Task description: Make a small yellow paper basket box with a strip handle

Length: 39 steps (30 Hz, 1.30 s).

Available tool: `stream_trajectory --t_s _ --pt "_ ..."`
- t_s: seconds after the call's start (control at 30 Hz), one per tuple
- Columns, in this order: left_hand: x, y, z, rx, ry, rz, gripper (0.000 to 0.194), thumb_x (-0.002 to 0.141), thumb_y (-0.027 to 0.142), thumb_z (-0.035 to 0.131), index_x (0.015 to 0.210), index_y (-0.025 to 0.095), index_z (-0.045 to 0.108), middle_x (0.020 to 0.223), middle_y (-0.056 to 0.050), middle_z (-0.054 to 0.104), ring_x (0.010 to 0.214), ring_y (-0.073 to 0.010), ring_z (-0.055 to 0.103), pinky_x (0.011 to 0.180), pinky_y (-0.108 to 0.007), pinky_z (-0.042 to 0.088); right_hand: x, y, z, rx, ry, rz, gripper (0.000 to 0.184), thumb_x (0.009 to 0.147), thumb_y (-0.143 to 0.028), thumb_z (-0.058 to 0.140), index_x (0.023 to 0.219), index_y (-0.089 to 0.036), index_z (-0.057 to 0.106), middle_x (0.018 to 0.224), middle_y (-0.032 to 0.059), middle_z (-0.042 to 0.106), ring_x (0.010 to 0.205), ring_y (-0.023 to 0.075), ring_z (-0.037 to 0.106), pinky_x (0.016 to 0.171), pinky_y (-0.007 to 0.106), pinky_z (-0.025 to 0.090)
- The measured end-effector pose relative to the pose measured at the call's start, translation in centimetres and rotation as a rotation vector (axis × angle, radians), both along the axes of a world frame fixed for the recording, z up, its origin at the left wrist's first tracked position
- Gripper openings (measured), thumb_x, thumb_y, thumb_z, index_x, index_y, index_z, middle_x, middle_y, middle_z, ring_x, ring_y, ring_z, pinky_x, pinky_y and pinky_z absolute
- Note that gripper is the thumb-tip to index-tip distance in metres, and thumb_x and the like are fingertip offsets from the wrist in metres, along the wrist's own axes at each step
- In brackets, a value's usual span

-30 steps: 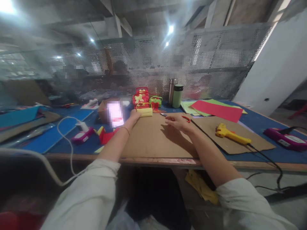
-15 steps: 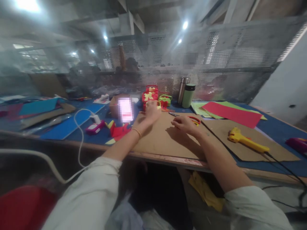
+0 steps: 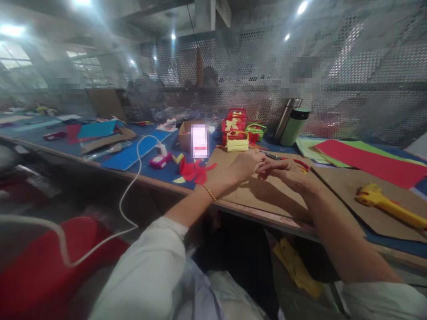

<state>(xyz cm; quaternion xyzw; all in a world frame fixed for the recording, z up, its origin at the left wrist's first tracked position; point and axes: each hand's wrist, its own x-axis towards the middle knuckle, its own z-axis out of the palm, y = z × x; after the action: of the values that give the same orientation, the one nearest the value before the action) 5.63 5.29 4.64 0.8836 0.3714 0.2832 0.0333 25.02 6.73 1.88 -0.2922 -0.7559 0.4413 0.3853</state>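
Note:
Over the brown cardboard mat [image 3: 230,193], my left hand [image 3: 247,165] meets my right hand [image 3: 288,174] fingertip to fingertip. Both hands are closed, fingers bent and pressed together; anything between them is too small or hidden to make out. Just beyond my left hand, a small yellow handled box [image 3: 237,145] stands upright on the mat, touched by neither hand. Scissors with red handles [image 3: 302,164] lie behind my right hand, partly covered by it.
Red boxes with yellow bows [image 3: 233,122] and a green handled box [image 3: 256,130] stand behind. A green flask [image 3: 295,126], red sheet [image 3: 370,160] and yellow glue gun [image 3: 390,206] are right. Red cut pieces [image 3: 196,171], a lit phone [image 3: 200,141] and a white cable [image 3: 122,209] are left.
My left hand let go of the yellow handled box, leaving it at the mat's back, and moved right to my right hand. The view has swung left.

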Motion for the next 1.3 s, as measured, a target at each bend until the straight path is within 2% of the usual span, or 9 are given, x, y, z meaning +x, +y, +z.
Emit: stream_trajectory --t_s 0.1,0.2,0.4,0.5,0.63,0.8,0.97,1.13,1.3 --pt "0.4 -1.6 -0.8 0.116 0.252 0.080 0.019 0.102 0.011 0.049 0.105 0.013 0.068 0.102 -0.012 0.072 0.094 -0.0224 0.066 0.083 -0.034 0.050 -0.5 -1.7 -0.3 0.048 -0.018 0.004 0.015 0.076 -0.037 0.076 0.073 -0.023 0.082 0.074 0.0055 0.076 0.067 0.0207 0.069 0.065 0.034 0.058" --pt "-1.2 -3.5 -1.9 0.156 0.285 0.144 0.021 0.104 0.013 0.046 0.105 0.015 0.067 0.098 -0.011 0.072 0.092 -0.0224 0.066 0.084 -0.034 0.050 0.4 -3.8 -0.7 0.145 -0.006 -0.083 0.017 0.080 -0.033 0.069 0.082 -0.024 0.084 0.084 0.0057 0.079 0.067 0.0189 0.070 0.063 0.032 0.058" --pt "-11.1 -6.6 -3.1 0.203 0.108 0.578 0.036 0.109 0.027 0.038 0.089 0.015 0.066 0.089 -0.013 0.072 0.089 -0.0249 0.068 0.086 -0.040 0.052 6.2 -8.6 -3.2 0.272 -0.081 -0.403 0.023 0.089 -0.034 0.062 0.095 -0.028 0.083 0.094 0.0062 0.080 0.078 0.0224 0.073 0.074 0.038 0.062" --pt "-14.9 -7.2 -3.6 0.128 0.123 0.526 0.033 0.106 0.040 0.050 0.105 0.013 0.070 0.116 -0.018 0.074 0.113 -0.0288 0.068 0.101 -0.045 0.052 7.7 -10.2 -5.8 0.249 -0.099 -0.553 0.022 0.091 -0.037 0.062 0.095 -0.026 0.081 0.095 0.0080 0.080 0.087 0.0265 0.077 0.079 0.044 0.064" --pt "-16.3 -8.0 -5.4 -0.072 0.276 0.423 0.059 0.102 0.055 0.053 0.141 0.012 0.061 0.153 -0.021 0.059 0.144 -0.0323 0.055 0.118 -0.049 0.044 7.2 -10.8 -8.3 0.246 -0.043 -0.620 0.025 0.094 -0.033 0.055 0.092 -0.025 0.079 0.101 0.0093 0.081 0.089 0.0258 0.079 0.076 0.043 0.066" --pt "-15.1 -9.2 -7.4 -0.051 0.358 0.448 0.071 0.105 0.062 0.040 0.153 0.012 0.053 0.163 -0.021 0.047 0.155 -0.0320 0.041 0.127 -0.050 0.033 6.6 -10.2 -8.5 0.437 -0.154 -0.624 0.026 0.088 -0.022 0.052 0.089 -0.024 0.078 0.092 0.0072 0.081 0.088 0.0246 0.078 0.082 0.041 0.064" --pt "-12.2 -9.8 -7.5 0.017 0.437 0.404 0.073 0.105 0.062 0.041 0.153 0.007 0.053 0.162 -0.023 0.048 0.156 -0.0342 0.040 0.129 -0.053 0.030 6.3 -10.4 -8.1 0.466 -0.121 -0.640 0.029 0.086 -0.017 0.049 0.087 -0.024 0.077 0.091 0.0060 0.080 0.085 0.0217 0.077 0.078 0.036 0.062" --pt "-7.3 -9.9 -7.3 0.095 0.469 0.311 0.072 0.105 0.060 0.043 0.150 0.006 0.057 0.158 -0.023 0.052 0.153 -0.0358 0.045 0.129 -0.053 0.029 5.6 -10.3 -8.0 0.446 -0.074 -0.650 0.029 0.084 -0.015 0.048 0.086 -0.023 0.076 0.088 0.0058 0.079 0.083 0.0209 0.076 0.076 0.034 0.060" --pt "-1.2 -10.3 -6.7 0.098 0.486 0.275 0.075 0.102 0.063 0.049 0.149 0.006 0.058 0.154 -0.025 0.056 0.146 -0.0395 0.052 0.119 -0.055 0.041 5.5 -10.1 -7.9 0.450 -0.054 -0.658 0.032 0.080 -0.012 0.047 0.085 -0.023 0.076 0.086 0.0046 0.078 0.083 0.0191 0.074 0.076 0.032 0.059"
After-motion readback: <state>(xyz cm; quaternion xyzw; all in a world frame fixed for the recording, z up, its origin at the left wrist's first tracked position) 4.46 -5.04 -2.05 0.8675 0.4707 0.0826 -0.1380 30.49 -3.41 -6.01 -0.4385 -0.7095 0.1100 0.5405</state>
